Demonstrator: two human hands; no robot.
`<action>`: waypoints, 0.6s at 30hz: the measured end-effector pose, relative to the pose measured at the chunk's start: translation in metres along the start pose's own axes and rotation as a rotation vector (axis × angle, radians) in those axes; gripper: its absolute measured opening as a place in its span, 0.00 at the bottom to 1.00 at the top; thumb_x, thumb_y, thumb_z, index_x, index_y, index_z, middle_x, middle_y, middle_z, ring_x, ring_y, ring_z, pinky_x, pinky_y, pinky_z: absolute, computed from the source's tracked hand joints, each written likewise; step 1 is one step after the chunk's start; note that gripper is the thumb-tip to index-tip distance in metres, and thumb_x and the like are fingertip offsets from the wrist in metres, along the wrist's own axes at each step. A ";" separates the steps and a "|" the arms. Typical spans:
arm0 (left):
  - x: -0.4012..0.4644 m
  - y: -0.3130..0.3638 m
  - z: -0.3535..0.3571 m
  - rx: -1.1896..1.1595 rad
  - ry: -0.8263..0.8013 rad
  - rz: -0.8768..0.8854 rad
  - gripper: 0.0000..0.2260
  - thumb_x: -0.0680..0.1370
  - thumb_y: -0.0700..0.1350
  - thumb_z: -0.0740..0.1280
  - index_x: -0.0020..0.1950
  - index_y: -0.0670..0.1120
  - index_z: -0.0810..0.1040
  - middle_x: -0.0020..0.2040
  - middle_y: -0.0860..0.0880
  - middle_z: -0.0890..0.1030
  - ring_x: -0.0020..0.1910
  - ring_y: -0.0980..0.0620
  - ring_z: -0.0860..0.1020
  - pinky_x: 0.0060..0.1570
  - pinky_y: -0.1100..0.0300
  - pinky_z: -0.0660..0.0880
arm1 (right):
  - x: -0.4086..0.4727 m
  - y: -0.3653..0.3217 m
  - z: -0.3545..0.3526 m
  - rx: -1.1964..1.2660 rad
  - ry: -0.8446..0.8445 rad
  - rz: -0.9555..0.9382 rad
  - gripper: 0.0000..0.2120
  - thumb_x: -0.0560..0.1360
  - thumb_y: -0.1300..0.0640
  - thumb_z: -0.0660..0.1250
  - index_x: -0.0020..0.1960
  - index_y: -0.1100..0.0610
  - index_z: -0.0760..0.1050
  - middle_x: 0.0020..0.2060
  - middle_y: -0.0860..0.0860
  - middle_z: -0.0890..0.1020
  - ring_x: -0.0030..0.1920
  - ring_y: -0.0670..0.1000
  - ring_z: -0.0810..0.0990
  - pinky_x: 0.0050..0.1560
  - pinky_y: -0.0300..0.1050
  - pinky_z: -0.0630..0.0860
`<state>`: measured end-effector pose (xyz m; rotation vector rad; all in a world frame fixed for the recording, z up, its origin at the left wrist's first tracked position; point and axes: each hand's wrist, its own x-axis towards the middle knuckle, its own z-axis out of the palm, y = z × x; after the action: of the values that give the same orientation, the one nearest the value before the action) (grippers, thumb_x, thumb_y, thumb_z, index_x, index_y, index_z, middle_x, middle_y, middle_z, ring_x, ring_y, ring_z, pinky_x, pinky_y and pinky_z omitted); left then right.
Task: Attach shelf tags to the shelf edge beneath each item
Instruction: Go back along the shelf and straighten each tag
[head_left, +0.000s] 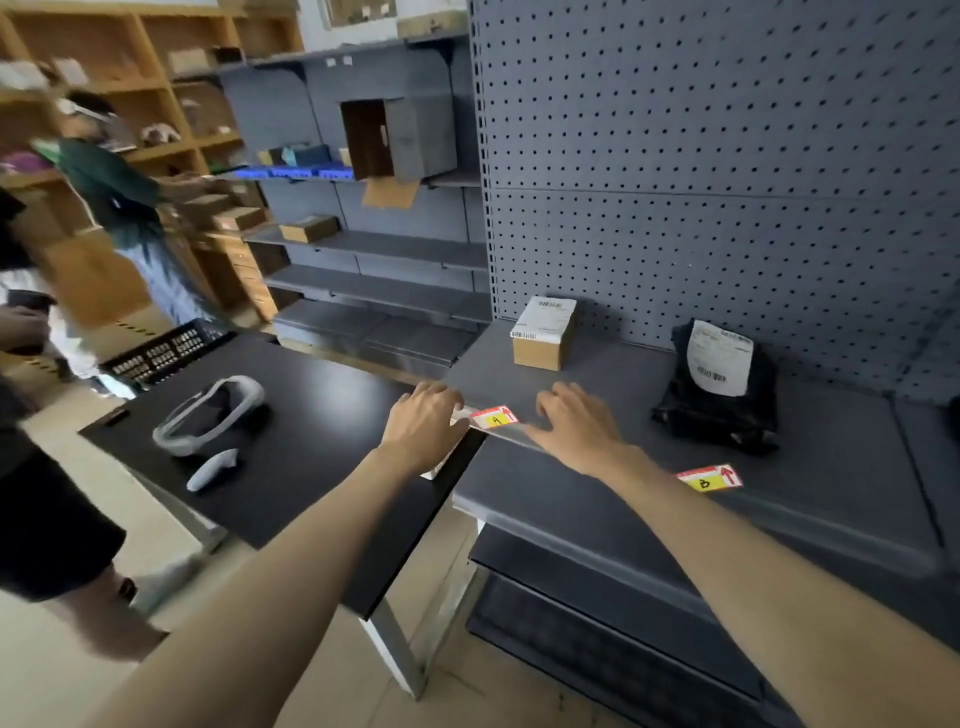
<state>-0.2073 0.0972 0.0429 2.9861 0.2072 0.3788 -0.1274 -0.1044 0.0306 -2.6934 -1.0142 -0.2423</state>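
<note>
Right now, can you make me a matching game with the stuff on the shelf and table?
Things:
1. small brown cardboard box
2. black plastic-wrapped package
3. yellow and red tag marked A
4. grey and white headset

Places:
a. on the black table
b. shelf edge, between the left hand and right hand
c. on the shelf, right side
d. on the shelf, above tag A

Pairs: 1-d, 2-c, 3-b, 4-a

Two bare forearms; no sleeves visible; hands (423, 423) ungloved; no rings, watch or bands.
</note>
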 end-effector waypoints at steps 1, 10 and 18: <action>0.011 -0.011 0.010 -0.024 -0.010 0.022 0.10 0.77 0.51 0.67 0.54 0.47 0.77 0.55 0.48 0.80 0.59 0.46 0.74 0.54 0.50 0.73 | 0.008 -0.002 0.009 -0.012 -0.005 0.029 0.18 0.76 0.42 0.63 0.50 0.58 0.75 0.48 0.54 0.78 0.49 0.54 0.75 0.46 0.48 0.75; 0.072 -0.067 0.072 -0.139 -0.104 0.181 0.10 0.77 0.46 0.67 0.56 0.46 0.78 0.56 0.46 0.79 0.61 0.45 0.73 0.57 0.50 0.72 | 0.061 -0.032 0.061 0.022 0.013 0.156 0.11 0.79 0.51 0.61 0.55 0.58 0.72 0.51 0.55 0.78 0.51 0.56 0.76 0.43 0.49 0.74; 0.089 -0.066 0.099 -0.129 -0.126 0.255 0.10 0.78 0.47 0.64 0.57 0.47 0.79 0.58 0.46 0.77 0.62 0.45 0.72 0.59 0.47 0.71 | 0.071 -0.036 0.078 -0.109 0.037 0.200 0.05 0.80 0.60 0.60 0.50 0.57 0.75 0.46 0.53 0.77 0.47 0.55 0.76 0.36 0.47 0.70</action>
<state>-0.1042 0.1645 -0.0405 2.8997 -0.2050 0.2170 -0.0935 -0.0113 -0.0207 -2.8516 -0.7345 -0.3153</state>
